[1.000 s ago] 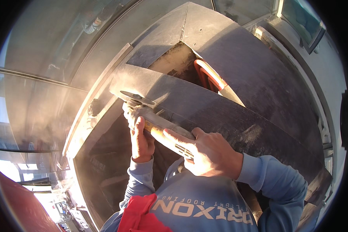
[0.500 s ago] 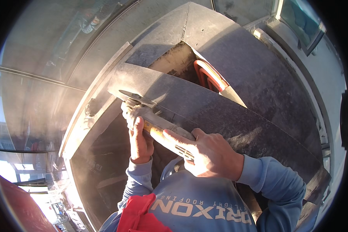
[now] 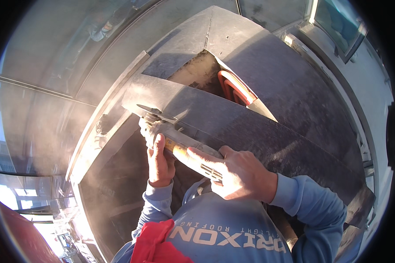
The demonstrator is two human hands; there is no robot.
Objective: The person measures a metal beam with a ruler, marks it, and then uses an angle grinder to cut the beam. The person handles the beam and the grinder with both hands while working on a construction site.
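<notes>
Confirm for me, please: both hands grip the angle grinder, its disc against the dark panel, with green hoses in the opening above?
Not quite: the head view shows the hoses are orange. The left hand and right hand do grip the angle grinder at the dark panel.

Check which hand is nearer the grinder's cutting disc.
Left. The left hand grips the angle grinder just behind its head, close to the disc. The right hand holds the rear of the body, farther back.
</notes>
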